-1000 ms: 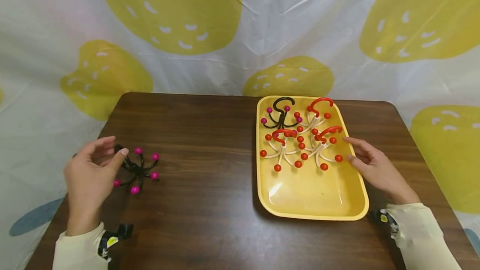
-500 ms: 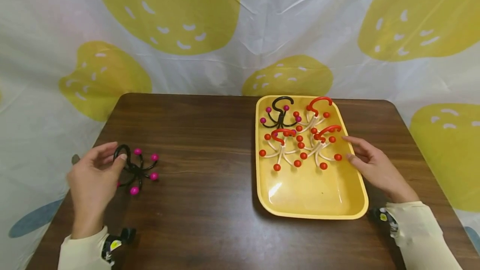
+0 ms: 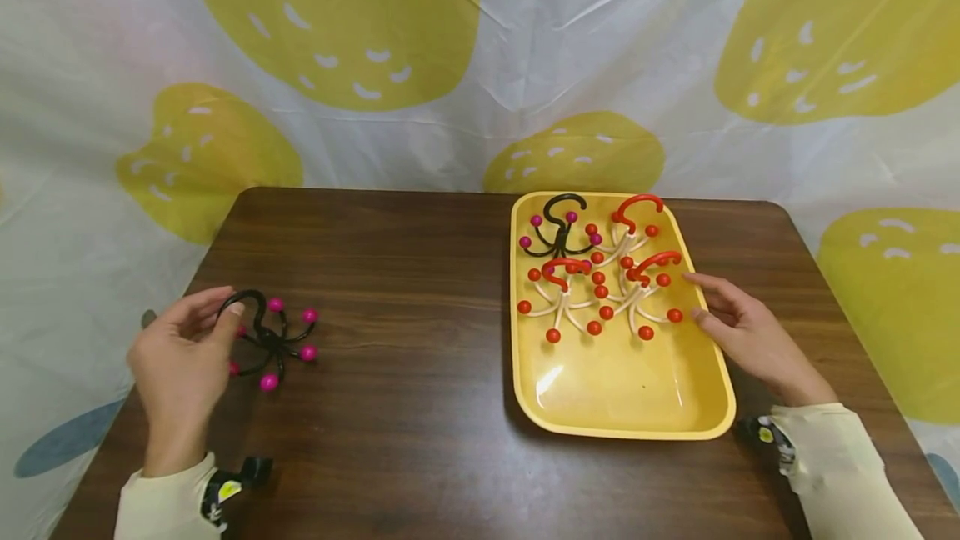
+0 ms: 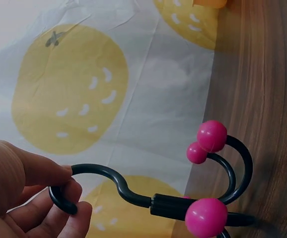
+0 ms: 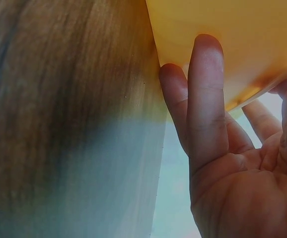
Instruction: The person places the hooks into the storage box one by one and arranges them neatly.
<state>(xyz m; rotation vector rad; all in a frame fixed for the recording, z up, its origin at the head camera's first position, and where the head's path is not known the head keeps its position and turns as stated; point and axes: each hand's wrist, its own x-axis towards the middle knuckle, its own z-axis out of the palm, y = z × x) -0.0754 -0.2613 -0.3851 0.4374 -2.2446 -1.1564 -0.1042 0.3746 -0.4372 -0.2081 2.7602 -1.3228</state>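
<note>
At the table's left, a black hanger hook point(image 3: 273, 342) stands on several curved prongs tipped with pink balls. My left hand point(image 3: 180, 369) pinches the end of its curved top; in the left wrist view the thumb and fingertips meet around the black hook end point(image 4: 101, 169). Over on the right is a yellow tray point(image 3: 607, 407). The straight fingers of my right hand point(image 3: 750, 340) rest against its right side, and the right wrist view has those fingers point(image 5: 206, 94) flat on the outer wall under the rim.
Inside the tray's far half are another black hanger hook point(image 3: 562, 232) with pink balls and several white ones with red tops point(image 3: 566, 265) and red balls. The brown wooden table point(image 3: 405, 340) ends at a curtain point(image 3: 390, 148) with yellow fruit prints.
My left hand has settled its pinch on the black hanger hook, whose curved top now leans further left. The right hand and the tray have stayed in place.
</note>
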